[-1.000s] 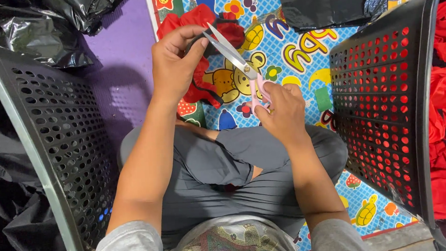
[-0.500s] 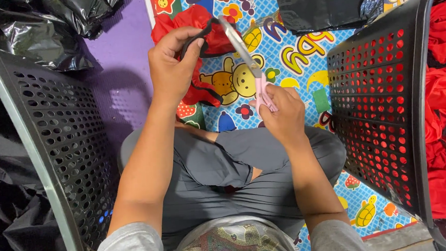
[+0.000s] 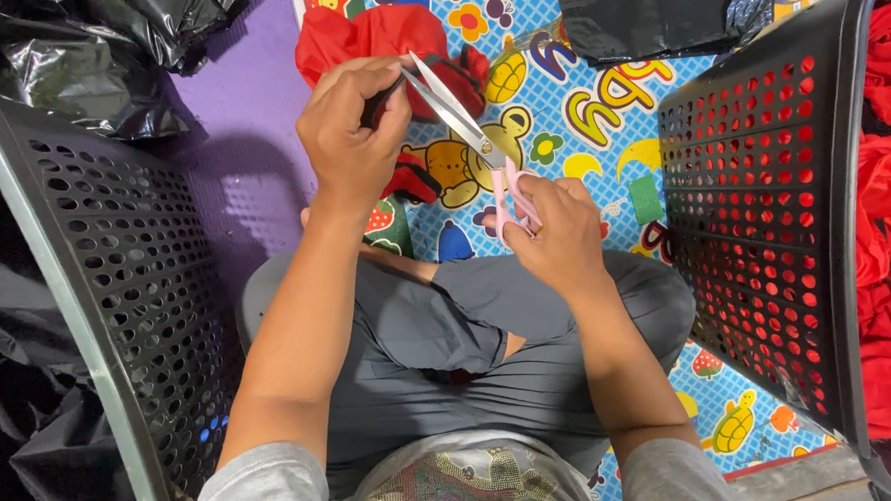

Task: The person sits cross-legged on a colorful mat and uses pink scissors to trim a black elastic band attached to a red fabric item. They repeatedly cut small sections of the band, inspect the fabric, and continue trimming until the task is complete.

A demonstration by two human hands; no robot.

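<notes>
Now | right hand (image 3: 557, 238) fingers clamp pink scissors (image 3: 481, 149) | left hand (image 3: 352, 132) fingers pinch black strap (image 3: 384, 95)

The right hand (image 3: 555, 238) grips the pink plastic handles of steel-bladed scissors (image 3: 471, 139), blades slanting up to the left hand (image 3: 352, 134), whose fingers (image 3: 379, 103) pinch a small dark piece against the blade tips. Beneath lie red fabric pieces (image 3: 376, 33) on a colourful cartoon-printed floor mat (image 3: 599, 93), between two black perforated plastic baskets (image 3: 755, 217); the right one holds red cloth (image 3: 889, 211).
</notes>
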